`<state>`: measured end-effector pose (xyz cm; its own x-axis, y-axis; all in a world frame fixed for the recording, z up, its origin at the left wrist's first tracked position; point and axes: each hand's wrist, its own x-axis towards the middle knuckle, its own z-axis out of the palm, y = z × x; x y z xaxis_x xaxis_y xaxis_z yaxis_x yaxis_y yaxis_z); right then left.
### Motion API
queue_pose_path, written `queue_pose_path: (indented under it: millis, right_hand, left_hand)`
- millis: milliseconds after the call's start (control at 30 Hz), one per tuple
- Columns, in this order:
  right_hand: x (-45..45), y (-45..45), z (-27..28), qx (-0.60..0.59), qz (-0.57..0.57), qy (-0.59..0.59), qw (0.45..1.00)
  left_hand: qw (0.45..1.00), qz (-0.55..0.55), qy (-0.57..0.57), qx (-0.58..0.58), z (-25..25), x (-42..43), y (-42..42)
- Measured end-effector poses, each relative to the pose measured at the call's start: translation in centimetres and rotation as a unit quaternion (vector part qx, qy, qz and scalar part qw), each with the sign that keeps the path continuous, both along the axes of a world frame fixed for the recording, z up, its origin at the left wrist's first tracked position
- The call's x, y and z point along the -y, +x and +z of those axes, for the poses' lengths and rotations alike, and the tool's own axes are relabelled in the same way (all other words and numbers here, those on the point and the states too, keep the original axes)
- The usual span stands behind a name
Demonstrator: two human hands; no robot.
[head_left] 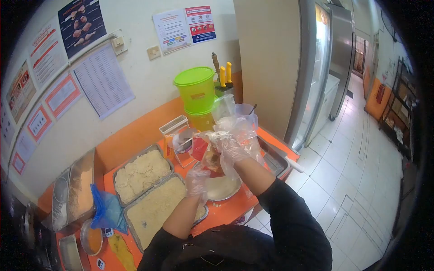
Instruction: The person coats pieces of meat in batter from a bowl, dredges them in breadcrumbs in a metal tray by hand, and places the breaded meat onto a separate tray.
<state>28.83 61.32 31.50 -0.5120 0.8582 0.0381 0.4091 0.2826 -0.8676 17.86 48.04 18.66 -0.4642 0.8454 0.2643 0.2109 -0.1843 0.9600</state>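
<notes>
Both my hands wear clear plastic gloves. Between them is a clear plastic packet (211, 157) with red parts and something brownish inside. My right hand (229, 148) closes on its upper end, where the plastic is bunched and dusted white. My left hand (197, 179) is at its lower left side, with the fingers partly hidden, so its grip is unclear. Below the packet sits a round metal bowl (235, 193) holding a pale, cream-coloured substance. Just left of it lie two trays of pale, crumbly mixture (143, 176).
Stacked green tubs (195, 90) and a knife holder with yellow-handled knives (225, 81) stand by the wall. A clear jug (246, 116) and a metal tray (273, 158) are at the right. A blue plastic bag (107, 210) and an orange-filled bowl (92, 237) lie left.
</notes>
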Motion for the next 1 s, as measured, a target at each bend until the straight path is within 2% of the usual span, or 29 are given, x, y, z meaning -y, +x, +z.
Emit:
queue_pose_path:
  millis: [33,133,167,267,367,433,500,600,733,800,900,1000]
  right_hand:
    - [0.0,-0.2,0.2,0.007,0.007,0.000,1.000]
    - [-0.4,0.5,-0.5,-0.008,0.014,-0.012,1.000]
    - [-0.7,0.9,-0.8,-0.013,0.016,-0.021,1.000]
    - [-1.5,2.3,-1.4,-0.028,0.028,-0.050,0.998]
    - [-2.0,3.1,-1.6,-0.034,0.048,-0.077,0.995]
    - [-1.9,3.2,-2.1,-0.035,0.062,-0.094,0.993]
    - [-1.6,3.5,-2.4,-0.022,0.067,-0.099,0.993]
    - [-1.3,3.4,-3.8,0.011,0.045,-0.064,0.997]
    - [-3.1,4.3,-7.3,0.082,-0.082,0.145,0.983]
    - [-2.6,7.2,-5.2,0.126,-0.119,0.204,0.964]
    - [-3.1,10.6,-6.0,0.217,-0.109,0.222,0.944]
    - [-5.6,11.7,-12.3,0.296,-0.082,0.157,0.939]
  left_hand:
    - [0.998,0.015,0.002,-0.060,-0.4,-0.3,-0.3]
    - [0.998,0.014,0.030,-0.062,-1.3,-2.0,-1.5]
    - [0.988,0.021,0.027,-0.149,-0.7,-2.0,-2.1]
    - [0.914,0.036,0.023,-0.403,2.9,-2.1,-5.3]
    - [0.830,0.097,0.095,-0.541,10.1,-2.0,-4.0]
    - [0.823,0.103,0.061,-0.555,12.3,-2.4,-4.1]
    - [0.849,0.061,-0.076,-0.520,12.8,-2.5,-5.4]
    - [0.840,0.053,0.040,-0.539,14.4,-1.4,-5.0]
    - [0.817,0.064,0.040,-0.572,15.8,-1.2,-4.0]
    - [0.793,0.065,0.069,-0.602,14.8,-2.0,-5.1]
    - [0.808,0.066,0.052,-0.583,15.7,-1.8,-4.1]
    - [0.704,0.085,0.023,-0.705,16.5,-2.4,-4.2]
